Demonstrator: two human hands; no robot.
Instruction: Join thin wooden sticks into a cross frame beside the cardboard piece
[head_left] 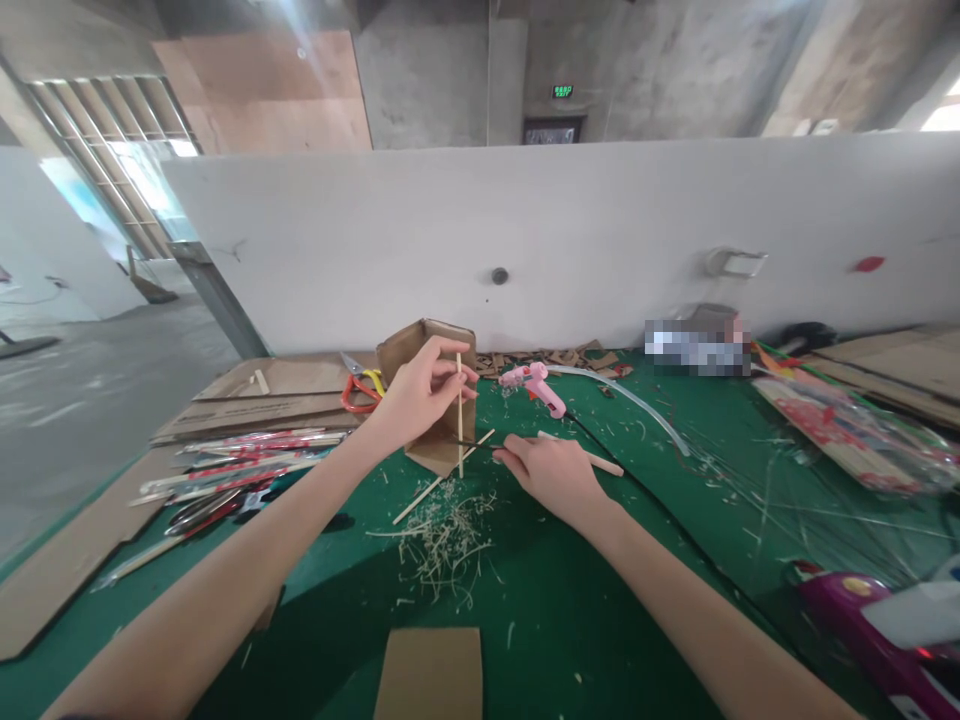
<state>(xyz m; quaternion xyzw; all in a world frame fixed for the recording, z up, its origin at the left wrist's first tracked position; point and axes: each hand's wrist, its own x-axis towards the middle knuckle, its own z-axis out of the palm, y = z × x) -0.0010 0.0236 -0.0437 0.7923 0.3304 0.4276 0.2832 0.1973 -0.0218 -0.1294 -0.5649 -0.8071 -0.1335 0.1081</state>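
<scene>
Card: a brown piece (429, 675) lies flat at the near edge of view, on the green desk (570, 610).
Purple device: it (844, 615) sits at the near right corner, partly out of view, with a small red light.
Shavings: a loose, curly heap (446, 540) lies beyond the card, below the hands.
Right hand: it (551, 475) is closed around the tool, palm down.
Tool: its pale handle (606, 465) sticks out on the right side of the fist; its thin dark shaft (480, 445) points left to the stick, though whether the two touch is hard to say from here.
Stick: thin and pale, it (460, 425) stands upright over the shavings, gripped near its top.
Left hand: it (424, 395) pinches the stick between thumb and fingers.
Second stick: it (416, 503) slants across the desk, passing behind the upright one.
Packs: wrapped sticks (247, 465) lie in a pile left of the left forearm.
Box: open brown cardboard (405, 350), just behind the left hand.
Scissors: red and yellow handles (360, 398), left of the box.
Glue gun: pink (536, 385), beyond the right hand, black cord (652, 490) trailing right.
Scraps: cardboard bits (559, 360) along the white partition (420, 240).
</scene>
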